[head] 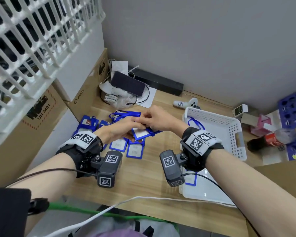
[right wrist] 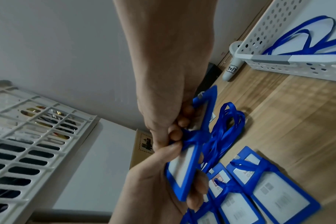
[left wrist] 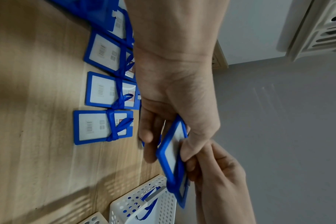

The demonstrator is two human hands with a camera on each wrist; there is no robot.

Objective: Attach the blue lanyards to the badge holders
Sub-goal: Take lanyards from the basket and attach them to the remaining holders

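Above the wooden desk [head: 143, 170], in the head view, I see my left hand [head: 120, 130] and right hand [head: 158, 119] meeting over a blue badge holder [head: 141, 133], held off the surface between them; finished holders [head: 134, 151] lie just below, and a white basket [head: 229, 127] with a lanyard [head: 194, 123] sits to the right.

The left wrist view shows what the head view hides — thumb and fingers curled round the holder's edges, its frame tilted and blurred.

From the right wrist, my fingers [right wrist: 175, 134] pinch a blue lanyard [right wrist: 192, 136] at the holder's top; a loose lanyard bundle [right wrist: 226, 130] lies beyond, but the clip itself I cannot make out.
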